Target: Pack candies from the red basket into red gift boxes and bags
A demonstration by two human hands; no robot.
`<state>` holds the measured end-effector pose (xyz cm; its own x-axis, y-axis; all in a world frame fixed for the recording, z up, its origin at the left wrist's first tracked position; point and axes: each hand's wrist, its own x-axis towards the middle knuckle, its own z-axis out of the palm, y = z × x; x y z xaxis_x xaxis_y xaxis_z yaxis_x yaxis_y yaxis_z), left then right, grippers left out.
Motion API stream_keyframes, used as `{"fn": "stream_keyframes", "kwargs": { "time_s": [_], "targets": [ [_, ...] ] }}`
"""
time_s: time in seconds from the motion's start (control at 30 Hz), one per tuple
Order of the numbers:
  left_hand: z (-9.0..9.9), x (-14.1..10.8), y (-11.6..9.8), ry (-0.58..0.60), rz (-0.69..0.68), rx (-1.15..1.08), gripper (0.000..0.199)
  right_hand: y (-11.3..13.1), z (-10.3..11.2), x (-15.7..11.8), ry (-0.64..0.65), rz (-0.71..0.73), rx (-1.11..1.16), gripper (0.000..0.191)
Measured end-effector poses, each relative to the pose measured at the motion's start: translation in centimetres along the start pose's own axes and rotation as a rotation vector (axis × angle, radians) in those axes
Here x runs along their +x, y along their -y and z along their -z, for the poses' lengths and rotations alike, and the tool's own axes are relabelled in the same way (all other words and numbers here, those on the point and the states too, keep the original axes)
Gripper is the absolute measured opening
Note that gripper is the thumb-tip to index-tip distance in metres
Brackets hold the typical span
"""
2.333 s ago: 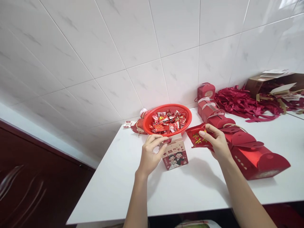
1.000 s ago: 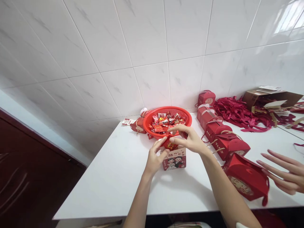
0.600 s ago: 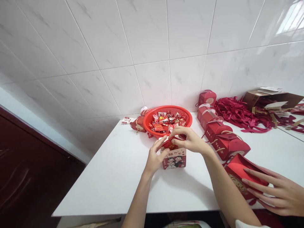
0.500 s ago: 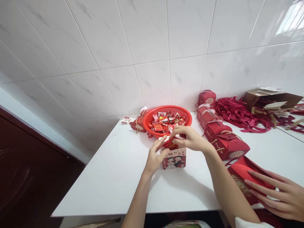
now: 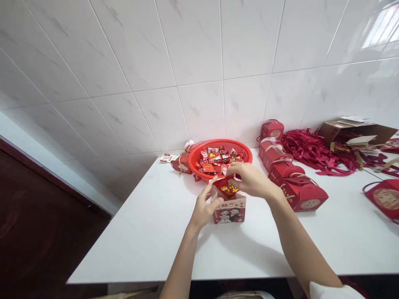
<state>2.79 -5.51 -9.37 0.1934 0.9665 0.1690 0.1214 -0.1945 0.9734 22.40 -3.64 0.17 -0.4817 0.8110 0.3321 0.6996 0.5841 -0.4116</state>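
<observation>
The right hand (image 5: pixel 251 180) pinches a red packet (image 5: pixel 227 187) just above an open paper gift box (image 5: pixel 229 211). The left hand (image 5: pixel 204 205), with fingers spread, touches the box corner, in front of a red plastic basket (image 5: pixel 246 153).

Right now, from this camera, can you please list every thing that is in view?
wall: one, white tile, behind the table
table: one, white, below everything listed here
dark surface: one, dark red, left of the table; unclear what it is
basket: one, red, against the wall
sweets: many, mostly red, in the basket
cards: small pile, white and red, left of the basket
heart box: one, red, beside the basket
picture box: one, white and red, in front of the basket
packet: one, red, at the picture box's top
gift boxes: about four, red, right of the basket
ribbons: one heap, dark red, behind the gift boxes
carton: one, brown, by the wall at right
end box: one, red, at the right edge
left hand: one, at the picture box
right hand: one, holding the packet
</observation>
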Motion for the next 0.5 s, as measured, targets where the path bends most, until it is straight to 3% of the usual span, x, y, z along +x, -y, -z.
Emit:
{"fn": "stream_keyframes", "kwargs": {
  "time_s": [0.27, 0.4, 0.5],
  "targets": [
    [0.1, -0.2, -0.3, 0.097, -0.005, -0.023, 0.076, 0.6, -0.1, 0.5, 0.144, 0.033, 0.016, 0.015],
    [0.0, -0.2, -0.3, 0.100, -0.003, -0.006, 0.078, 0.9, -0.4, 0.8, -0.066, 0.127, 0.457, 0.022],
    [0.0, -0.3, -0.3, 0.090, 0.005, 0.022, 0.076, 1.1, -1.2, 0.7, -0.175, 0.077, 0.810, 0.032]
  ]
}}
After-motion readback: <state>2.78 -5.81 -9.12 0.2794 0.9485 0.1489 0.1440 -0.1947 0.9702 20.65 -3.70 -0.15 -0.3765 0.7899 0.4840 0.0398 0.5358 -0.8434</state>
